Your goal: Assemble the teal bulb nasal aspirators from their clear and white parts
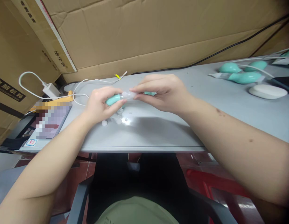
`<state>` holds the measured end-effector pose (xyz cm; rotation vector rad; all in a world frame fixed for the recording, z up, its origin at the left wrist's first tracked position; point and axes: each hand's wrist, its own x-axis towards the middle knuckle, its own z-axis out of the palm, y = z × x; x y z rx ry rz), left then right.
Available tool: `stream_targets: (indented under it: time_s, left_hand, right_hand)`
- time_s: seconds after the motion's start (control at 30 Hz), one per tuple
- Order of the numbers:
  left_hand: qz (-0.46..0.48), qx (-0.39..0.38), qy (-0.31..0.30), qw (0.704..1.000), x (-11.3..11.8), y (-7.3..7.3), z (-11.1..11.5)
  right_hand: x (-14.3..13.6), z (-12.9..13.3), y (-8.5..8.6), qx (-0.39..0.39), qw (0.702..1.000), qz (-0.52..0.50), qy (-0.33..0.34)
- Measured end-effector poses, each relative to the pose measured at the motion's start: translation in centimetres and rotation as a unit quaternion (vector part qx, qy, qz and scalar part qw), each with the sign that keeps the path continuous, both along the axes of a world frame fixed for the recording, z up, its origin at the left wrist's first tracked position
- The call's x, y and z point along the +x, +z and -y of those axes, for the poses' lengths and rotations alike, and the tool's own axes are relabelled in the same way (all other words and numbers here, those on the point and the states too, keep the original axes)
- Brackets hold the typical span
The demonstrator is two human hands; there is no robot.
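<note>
My left hand (102,102) is closed around a teal bulb (113,100), which points toward the right. From its end a clear plastic piece (128,95) extends to my right hand (160,91), whose fingertips pinch its far end. A bit of teal (150,93) shows between the fingers of my right hand. Below my left hand, small clear and whitish pieces (118,118) lie on the grey table (144,137), with a round white one (104,123) beside them.
Several teal bulbs (245,77) lie at the back right, near a white mouse (268,91). On the left are a phone (59,119), a white charger (51,91) and an orange power strip (57,102). Cardboard (146,37) stands behind the table.
</note>
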<state>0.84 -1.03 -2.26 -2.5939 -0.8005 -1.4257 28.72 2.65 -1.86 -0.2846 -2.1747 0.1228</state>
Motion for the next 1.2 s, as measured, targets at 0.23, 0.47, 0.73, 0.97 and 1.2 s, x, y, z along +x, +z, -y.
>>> stream_targets:
  time_s: [0.23, 0.47, 0.73, 0.97, 1.2]
  left_hand:
    - [0.005, -0.006, 0.003, 1.000, 0.0, -0.1, 0.0]
    - [-0.003, -0.006, -0.004, 1.000, 0.1, 0.3, 0.3]
    - [-0.045, 0.055, 0.005, 0.997, -0.2, 0.2, 0.3]
    - [-0.086, 0.158, 0.035, 0.983, -0.1, -0.4, 0.0]
    - [-0.140, 0.154, 0.111, 0.972, -0.1, -0.6, 0.5]
  right_hand:
    - [0.1, 0.0, 0.2, 0.011, 0.999, 0.038, -0.021]
    - [0.4, 0.2, 0.9, 0.153, 0.971, 0.128, -0.135]
    - [0.2, 0.5, 0.9, 0.156, 0.974, 0.129, -0.099]
    - [0.2, 0.8, 0.7, 0.082, 0.987, 0.132, -0.043]
    - [-0.2, 1.1, 0.5, 0.011, 0.994, 0.107, 0.003]
